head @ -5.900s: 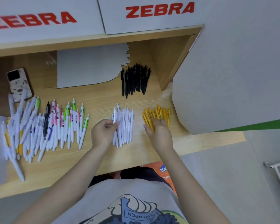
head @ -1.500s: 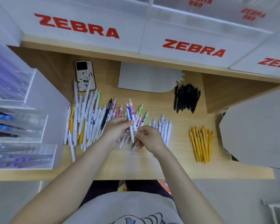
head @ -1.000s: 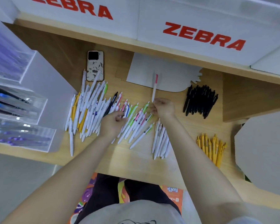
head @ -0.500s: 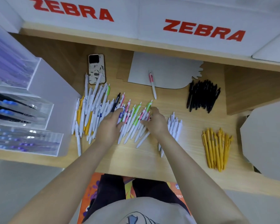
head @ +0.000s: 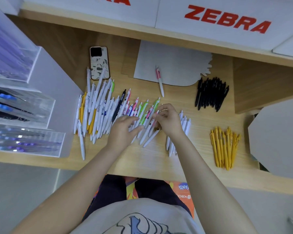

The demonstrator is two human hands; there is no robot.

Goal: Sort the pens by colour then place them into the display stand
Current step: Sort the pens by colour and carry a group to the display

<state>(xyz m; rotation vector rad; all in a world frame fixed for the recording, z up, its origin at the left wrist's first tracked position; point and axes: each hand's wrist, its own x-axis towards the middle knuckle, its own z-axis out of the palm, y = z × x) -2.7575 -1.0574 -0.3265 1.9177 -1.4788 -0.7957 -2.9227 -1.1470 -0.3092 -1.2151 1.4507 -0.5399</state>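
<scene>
Since half a second before, both hands had lifted slightly off the mixed pens [head: 108, 112], which lay in a heap at the desk's [head: 142, 159] centre. The right hand [head: 167, 121] hid part of the white pens [head: 184, 125] at three o'clock; whether its curled fingers [head: 164, 108] pinched a pink-clipped pen was hard to make out. The left hand [head: 123, 129] hovered over the heap, fingers [head: 135, 130] loosely spread, holding nothing. One pink pen [head: 160, 81] lay at twelve o'clock, black pens [head: 210, 93] at two, yellow pens [head: 223, 146] at four. The stand [head: 20, 105] at nine was cut off.
</scene>
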